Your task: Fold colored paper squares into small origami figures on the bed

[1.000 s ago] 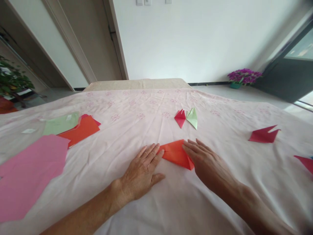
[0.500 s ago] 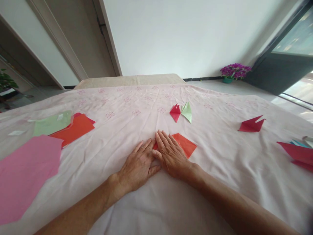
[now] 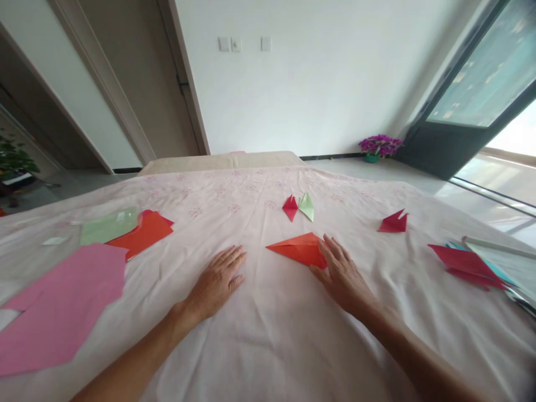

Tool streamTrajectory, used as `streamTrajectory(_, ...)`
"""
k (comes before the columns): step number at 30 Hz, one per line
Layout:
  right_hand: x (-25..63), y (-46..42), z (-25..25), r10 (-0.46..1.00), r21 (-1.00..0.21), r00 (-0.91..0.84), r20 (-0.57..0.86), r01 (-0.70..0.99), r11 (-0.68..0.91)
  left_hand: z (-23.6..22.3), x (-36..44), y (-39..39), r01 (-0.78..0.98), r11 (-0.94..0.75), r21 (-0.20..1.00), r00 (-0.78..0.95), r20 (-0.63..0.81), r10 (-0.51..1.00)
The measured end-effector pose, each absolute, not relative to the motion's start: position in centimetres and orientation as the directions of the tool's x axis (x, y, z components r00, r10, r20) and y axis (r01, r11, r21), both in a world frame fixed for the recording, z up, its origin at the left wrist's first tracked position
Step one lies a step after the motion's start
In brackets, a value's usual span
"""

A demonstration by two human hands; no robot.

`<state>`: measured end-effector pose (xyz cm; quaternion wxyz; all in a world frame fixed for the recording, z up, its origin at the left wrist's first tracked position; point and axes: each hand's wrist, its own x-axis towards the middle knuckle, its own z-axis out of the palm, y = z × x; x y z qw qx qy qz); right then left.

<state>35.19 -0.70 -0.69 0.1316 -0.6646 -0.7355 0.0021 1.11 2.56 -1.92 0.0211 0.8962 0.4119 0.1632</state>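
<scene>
A folded orange paper (image 3: 298, 248) lies on the pink tablecloth (image 3: 268, 335) in front of me. My right hand (image 3: 341, 273) lies flat with fingers spread, its fingertips on the paper's right end. My left hand (image 3: 215, 279) rests flat on the cloth to the left of the paper, fingers stretched out, apart from it and holding nothing.
Behind the orange paper sit a small red folded piece (image 3: 290, 207) and a light green one (image 3: 307, 206). A dark red folded piece (image 3: 393, 223) lies to the right. Flat sheets lie left: pink (image 3: 62, 301), orange (image 3: 144, 234), green (image 3: 109, 226). More red and blue paper (image 3: 469, 265) at the right edge.
My right hand has slid from the paper's left part to its right end. My left hand has drawn away from the paper to the left. The view has tilted up.
</scene>
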Motion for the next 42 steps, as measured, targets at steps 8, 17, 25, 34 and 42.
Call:
streamTrajectory(8,32.6,-3.1,1.5,0.963,-0.167,-0.064,0.263,0.980,0.110,-2.2,1.0,1.3,0.753,-0.584,0.304,0.396,0.500,0.771)
streamTrajectory(17,20.1,-7.7,3.5,0.909,-0.305,-0.352,0.224,0.861,0.408,0.7,1.4,-5.0,0.566,-0.710,0.419,0.549,0.452,0.703)
streamTrajectory(25,20.4,-2.5,2.2,0.884,-0.451,-0.457,0.096,0.772,0.449,-1.0,-0.7,-3.3,0.546,-0.660,0.516,0.513,0.416,0.750)
streamTrajectory(34,26.4,4.4,2.2,0.874,-0.293,-0.478,0.089,0.826,0.482,-1.2,-3.0,4.8,0.568,-0.617,0.545,0.467,0.404,0.787)
streamTrajectory(42,26.7,2.6,0.5,0.821,-0.153,-0.508,0.263,0.818,0.555,-1.1,-3.5,5.1,0.627,-0.570,0.531,0.397,0.412,0.820)
